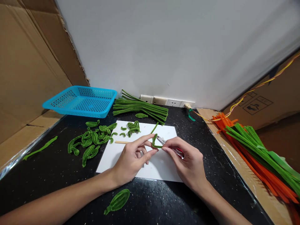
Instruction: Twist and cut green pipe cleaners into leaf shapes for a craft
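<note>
A short green pipe cleaner [153,143], bent into a hook shape, spans the gap between my two hands. My left hand [132,154] has its thumb and index finger at the curved part, its other fingers curled below. Between thumb and index finger, my right hand [188,157] pinches the other end. Behind the right hand are red-handled pliers [161,140], partly hidden by it. Under both hands lies a white sheet [157,167], with a thin wooden stick [121,142] and several small green bent pieces [133,125] on it.
Left of the sheet is a pile of green leaf shapes [95,137]; another leaf [117,201] lies in front. A bundle of green pipe cleaners [140,107] and a blue basket [86,104] stand at the back. Orange stems [253,165] and bright green stems [260,147] lie right, near a yellow cord [236,104].
</note>
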A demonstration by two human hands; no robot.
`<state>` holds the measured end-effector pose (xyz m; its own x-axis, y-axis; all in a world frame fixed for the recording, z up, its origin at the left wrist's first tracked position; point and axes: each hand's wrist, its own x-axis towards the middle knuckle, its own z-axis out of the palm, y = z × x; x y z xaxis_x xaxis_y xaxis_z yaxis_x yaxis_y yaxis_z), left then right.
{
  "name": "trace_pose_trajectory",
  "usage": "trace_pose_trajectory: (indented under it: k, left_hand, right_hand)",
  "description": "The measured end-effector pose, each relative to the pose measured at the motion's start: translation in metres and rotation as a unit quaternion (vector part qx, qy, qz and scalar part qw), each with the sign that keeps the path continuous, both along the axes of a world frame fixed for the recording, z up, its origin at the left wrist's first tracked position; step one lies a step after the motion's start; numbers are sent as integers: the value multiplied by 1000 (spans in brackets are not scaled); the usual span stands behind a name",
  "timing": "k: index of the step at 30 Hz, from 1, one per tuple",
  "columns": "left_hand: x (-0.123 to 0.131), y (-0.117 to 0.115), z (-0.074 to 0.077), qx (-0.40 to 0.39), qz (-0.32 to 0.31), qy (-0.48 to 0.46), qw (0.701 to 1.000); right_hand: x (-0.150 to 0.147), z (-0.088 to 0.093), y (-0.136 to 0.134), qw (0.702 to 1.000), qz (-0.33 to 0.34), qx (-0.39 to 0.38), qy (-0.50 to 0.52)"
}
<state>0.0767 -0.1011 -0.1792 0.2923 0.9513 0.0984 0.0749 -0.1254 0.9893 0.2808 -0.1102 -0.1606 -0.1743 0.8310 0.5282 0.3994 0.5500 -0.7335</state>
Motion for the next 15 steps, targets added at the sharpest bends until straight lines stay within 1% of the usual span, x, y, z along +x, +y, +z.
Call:
trace_pose_trajectory:
  k: [3,6,8,12,15]
  left_hand:
    - [1,0,-1,13,36,-13,999]
    - [1,-1,2,30,53,-13,998]
    - [1,0,3,28,46,-14,998]
    - [2,3,2,1,29,-27,999]
    - [3,5,0,-17,32,-33,999]
  right_hand:
    - [0,0,1,1000,1,-14,5]
    - [-1,-1,1,1000,4,-27,9]
    - [-2,-2,0,999,8,-33,9]
    - [-2,-6,0,999,14,-46,4]
    - [-2,-8,-1,998,11,-57,10]
